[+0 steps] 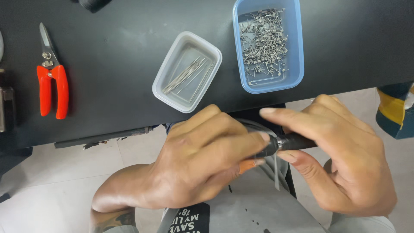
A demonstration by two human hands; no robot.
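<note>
Near edge of the black worktop [112, 64]: left hand [194, 164] closed on a black tool [289, 141], right hand [340, 159] pinching its other end, fingers half curled. Farther: clear tray [164, 82] with straight wires [186, 74], blue tray [296, 51] with bent wire pieces [263, 39]. Far left: red-handled cutters [51, 80].

The worktop [112, 43] is matt black; on it lie cutters [51, 77] with bright orange-red handles and grey steel blades, a clear tub [160, 84] of silvery wire lengths [186, 74], and a translucent blue tub [296, 51] of grey metal coils [264, 39]. The tool [291, 141] between the hands is black with a silver band. The floor [51, 181] is pale grey.
</note>
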